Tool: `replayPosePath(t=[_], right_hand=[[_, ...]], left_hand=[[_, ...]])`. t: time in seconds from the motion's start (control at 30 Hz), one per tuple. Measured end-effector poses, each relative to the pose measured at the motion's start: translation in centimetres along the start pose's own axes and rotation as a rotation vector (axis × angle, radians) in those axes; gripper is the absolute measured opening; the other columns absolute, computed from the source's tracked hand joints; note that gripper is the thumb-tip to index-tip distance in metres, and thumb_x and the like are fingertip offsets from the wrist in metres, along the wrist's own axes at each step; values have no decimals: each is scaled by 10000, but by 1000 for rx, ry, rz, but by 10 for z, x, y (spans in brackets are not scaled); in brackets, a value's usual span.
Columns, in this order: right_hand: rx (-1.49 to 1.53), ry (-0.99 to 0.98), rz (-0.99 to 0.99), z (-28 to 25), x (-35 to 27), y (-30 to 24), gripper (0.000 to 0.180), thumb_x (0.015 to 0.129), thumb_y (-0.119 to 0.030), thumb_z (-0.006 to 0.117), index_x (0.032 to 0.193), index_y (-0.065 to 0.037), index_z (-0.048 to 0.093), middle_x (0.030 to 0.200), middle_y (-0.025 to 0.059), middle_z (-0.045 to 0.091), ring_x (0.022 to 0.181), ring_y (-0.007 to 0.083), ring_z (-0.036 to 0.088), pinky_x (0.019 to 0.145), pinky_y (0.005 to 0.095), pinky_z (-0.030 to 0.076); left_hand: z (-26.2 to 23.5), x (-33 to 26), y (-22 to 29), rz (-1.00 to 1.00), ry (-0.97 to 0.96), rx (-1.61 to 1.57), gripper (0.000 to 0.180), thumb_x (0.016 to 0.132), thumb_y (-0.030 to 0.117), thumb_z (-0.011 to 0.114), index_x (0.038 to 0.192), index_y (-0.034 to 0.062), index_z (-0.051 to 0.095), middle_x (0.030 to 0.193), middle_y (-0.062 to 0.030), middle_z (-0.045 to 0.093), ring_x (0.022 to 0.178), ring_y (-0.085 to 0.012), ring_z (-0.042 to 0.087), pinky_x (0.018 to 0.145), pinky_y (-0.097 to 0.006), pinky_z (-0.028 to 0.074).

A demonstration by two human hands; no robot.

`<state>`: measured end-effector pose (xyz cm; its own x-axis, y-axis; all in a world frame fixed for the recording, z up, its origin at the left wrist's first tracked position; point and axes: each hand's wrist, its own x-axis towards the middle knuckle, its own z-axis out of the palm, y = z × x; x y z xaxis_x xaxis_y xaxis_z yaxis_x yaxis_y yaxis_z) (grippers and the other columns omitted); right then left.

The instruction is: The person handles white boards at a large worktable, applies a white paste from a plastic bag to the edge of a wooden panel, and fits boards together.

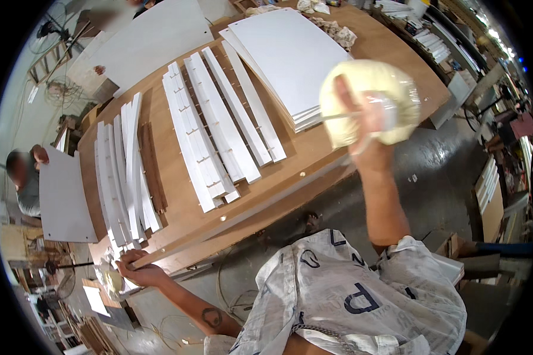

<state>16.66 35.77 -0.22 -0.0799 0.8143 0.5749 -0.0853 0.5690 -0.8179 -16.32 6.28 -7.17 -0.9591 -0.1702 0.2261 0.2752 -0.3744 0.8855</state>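
The right hand (370,121), at the upper right of the frame, was closed around a pale round roll of clear stretch film (370,100). The stretched film strip (243,216) ran along the brown wooden table (177,219) edge down to the left hand (139,273), which pinched its end at the lower left.

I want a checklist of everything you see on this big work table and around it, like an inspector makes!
Surface: long brown wooden table, mostly covered.
Job's things: big cream roll of clear plastic film; a thin stretched strip of film runs along the table edge.
Clutter: white notched slats, stack of white boards, crumpled rags.
Grips: right hand holds the roll up; left hand pinches the strip's end.
Cables: loose loops on the floor.
Surroundings: another person beside a white panel.
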Motion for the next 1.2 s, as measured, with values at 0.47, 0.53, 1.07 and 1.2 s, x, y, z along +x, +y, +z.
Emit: replayPosePath(t=[0.47,0.53,1.07,1.2], right_hand=[[639,-141,509,-51,58,4,286,829,-273,621,942,-18,561,719,109,601,568,201,626,418,293,500],[608,-120,493,-49,55,7,257,834,-261,603,925,-25,560,693,107,600,554,196,618,418,284,480],[495,-95,209,-49,55,20,217,804,-202,610,906,-17,561,655,107,580,497,207,589,386,284,469],[499,-100,212,-51,55,20,211,806,-197,605,908,-17,560,652,110,579,497,211,590,387,286,470]], left_hand=[[0,0,-2,11,-53,11,363,892,335,422,610,115,363,586,-9,337,561,-141,349,533,-257,337],[-9,4,-9,45,-112,36,374,889,337,411,596,113,349,573,-15,323,553,-145,342,527,-256,321],[-20,16,-8,7,-265,51,441,922,364,331,581,93,401,539,-52,374,531,-176,395,539,-295,335],[-31,23,-15,38,-311,50,436,920,362,337,590,86,413,543,-54,381,534,-178,398,546,-298,349]])
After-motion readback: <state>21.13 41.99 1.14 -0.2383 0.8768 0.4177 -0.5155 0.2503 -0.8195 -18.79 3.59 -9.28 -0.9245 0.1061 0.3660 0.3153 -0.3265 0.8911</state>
